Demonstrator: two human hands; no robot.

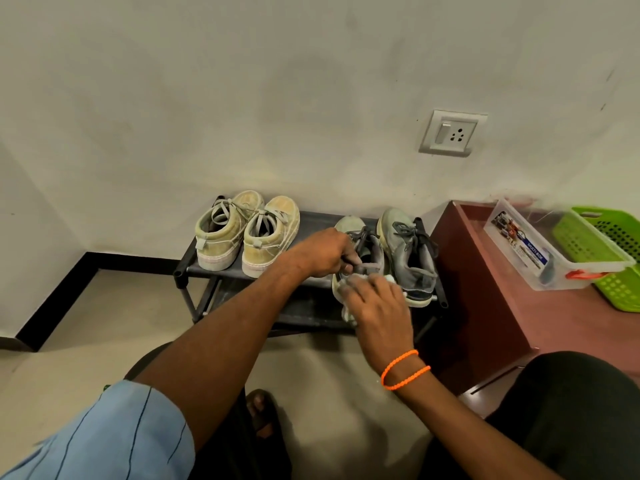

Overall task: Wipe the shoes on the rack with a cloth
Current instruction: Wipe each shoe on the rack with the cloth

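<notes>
Grey, the left-hand sneaker [360, 258] of a pair is held on the black rack [194, 268], its collar gripped by the curled fingers of the left hand [325, 252]. A white cloth [348, 308] is pressed against its heel by the right hand [375, 301], fingers spread. Its mate [408, 254] stands just beside, and tan sneakers [247, 232] are seen at the rack's left end.

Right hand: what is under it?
Under the right hand a white cloth is pressed against the heel of a grey shoe. The hand covers most of the cloth and the heel itself.
</notes>
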